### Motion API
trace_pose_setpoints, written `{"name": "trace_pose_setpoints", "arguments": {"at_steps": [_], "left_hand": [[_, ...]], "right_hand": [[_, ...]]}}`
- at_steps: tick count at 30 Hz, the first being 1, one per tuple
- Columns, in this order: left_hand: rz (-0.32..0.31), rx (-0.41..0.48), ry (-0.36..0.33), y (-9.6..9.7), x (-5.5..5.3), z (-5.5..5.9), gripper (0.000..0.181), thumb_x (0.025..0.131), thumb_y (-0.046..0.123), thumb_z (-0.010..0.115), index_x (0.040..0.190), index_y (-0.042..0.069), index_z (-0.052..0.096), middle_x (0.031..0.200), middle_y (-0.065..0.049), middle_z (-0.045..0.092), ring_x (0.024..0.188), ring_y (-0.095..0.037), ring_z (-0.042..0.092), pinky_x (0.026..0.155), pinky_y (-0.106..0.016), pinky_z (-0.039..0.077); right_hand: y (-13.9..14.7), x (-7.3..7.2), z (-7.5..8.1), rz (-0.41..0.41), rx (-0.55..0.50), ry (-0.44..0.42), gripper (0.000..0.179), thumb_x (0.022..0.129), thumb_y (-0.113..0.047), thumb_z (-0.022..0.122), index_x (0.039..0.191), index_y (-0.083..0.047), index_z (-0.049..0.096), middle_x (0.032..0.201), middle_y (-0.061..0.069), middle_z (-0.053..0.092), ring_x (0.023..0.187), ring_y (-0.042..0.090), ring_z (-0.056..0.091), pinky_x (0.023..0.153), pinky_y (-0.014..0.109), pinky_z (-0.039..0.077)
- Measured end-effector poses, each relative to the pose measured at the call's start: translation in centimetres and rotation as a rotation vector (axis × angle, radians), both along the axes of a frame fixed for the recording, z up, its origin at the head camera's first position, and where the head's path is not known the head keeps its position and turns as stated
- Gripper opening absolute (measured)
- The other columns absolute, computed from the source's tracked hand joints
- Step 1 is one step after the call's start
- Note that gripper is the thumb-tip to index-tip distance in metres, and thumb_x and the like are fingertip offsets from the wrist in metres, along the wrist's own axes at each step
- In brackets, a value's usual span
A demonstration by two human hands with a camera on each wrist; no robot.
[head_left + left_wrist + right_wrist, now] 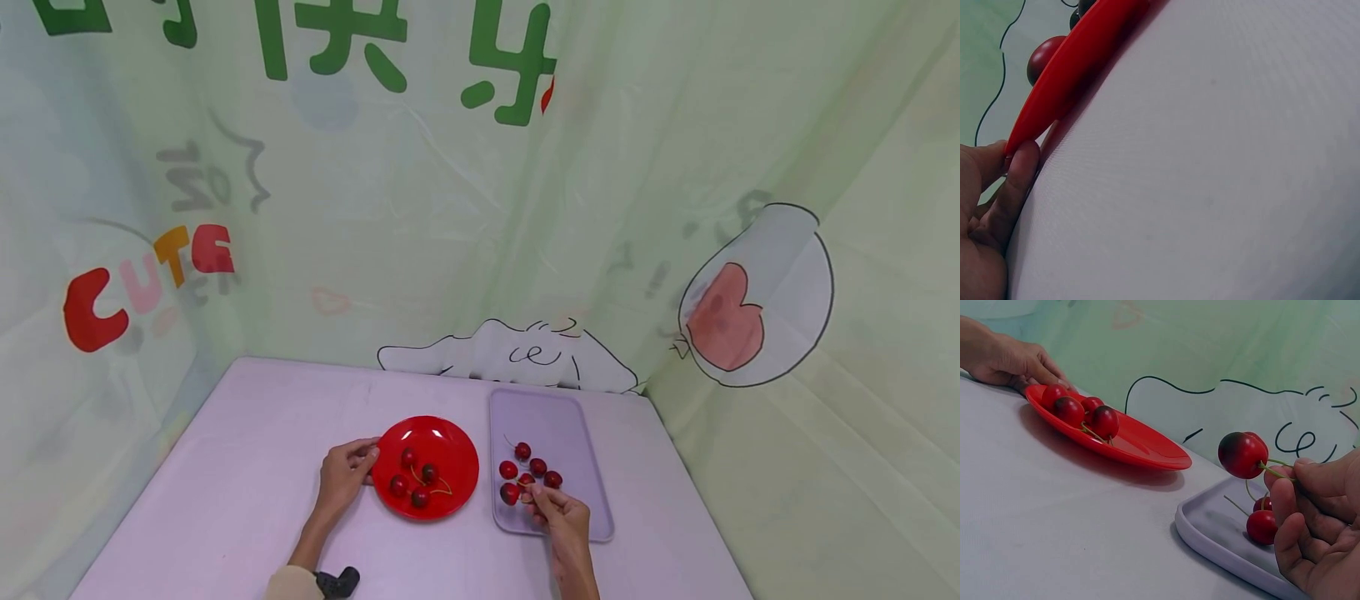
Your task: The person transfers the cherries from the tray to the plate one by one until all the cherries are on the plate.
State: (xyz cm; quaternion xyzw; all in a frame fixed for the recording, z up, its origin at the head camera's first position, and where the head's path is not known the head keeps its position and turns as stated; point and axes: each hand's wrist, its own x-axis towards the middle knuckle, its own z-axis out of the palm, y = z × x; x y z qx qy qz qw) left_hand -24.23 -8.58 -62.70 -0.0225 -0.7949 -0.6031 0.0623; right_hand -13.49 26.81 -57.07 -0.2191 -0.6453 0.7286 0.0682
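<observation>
At the left rim of the red plate [463, 467], my left hand [347, 475] pinches the edge, thumb above and fingers beneath. Several dark red cherries [1069, 411] with green stems lie together on the plate. Over the near part of the lilac tray [536, 412], my right hand [562, 517] holds thin green stems between thumb and fingertips. From those stems hangs a dark-tipped cherry [1240, 455], with a second one partly hidden behind it, raised above the tray in the right wrist view. More cherries [537, 467] lie on the tray beyond the fingers.
A pale table [285, 417] carries the plate and, to its right, the tray. Printed curtains [420, 208] rise along the table's back and sides. A dark strap piece [339, 582] sits at the left wrist, by a beige sleeve [294, 585].
</observation>
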Motion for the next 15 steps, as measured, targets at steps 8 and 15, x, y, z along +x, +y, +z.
{"name": "trace_pose_setpoints", "arguments": {"at_steps": [8, 15], "left_hand": [[-0.009, 0.007, -0.033, -0.11, 0.14, 0.14, 0.030, 0.105, 0.010, 0.073, 0.134, 0.002, 0.076, 0.114, -0.020, 0.079, 0.070, -0.008, 0.070, 0.065, -0.014, 0.060], [-0.002, -0.002, -0.045, 0.04, 0.07, 0.24, 0.030, 0.105, 0.011, 0.073, 0.135, 0.004, 0.076, 0.115, -0.019, 0.079, 0.072, -0.007, 0.071, 0.067, -0.015, 0.061]], "right_hand": [[0.02, -0.21, -0.26, -0.007, 0.019, -0.023, 0.025, 0.108, -0.013, 0.069, 0.116, 0.009, 0.079, 0.081, -0.001, 0.082, 0.071, 0.007, 0.072, 0.065, 0.020, 0.058], [0.03, -0.13, -0.09, 0.007, 0.017, -0.012, 0.025, 0.109, -0.012, 0.068, 0.117, 0.010, 0.079, 0.082, 0.000, 0.082, 0.070, 0.006, 0.072, 0.064, 0.019, 0.057]]}}
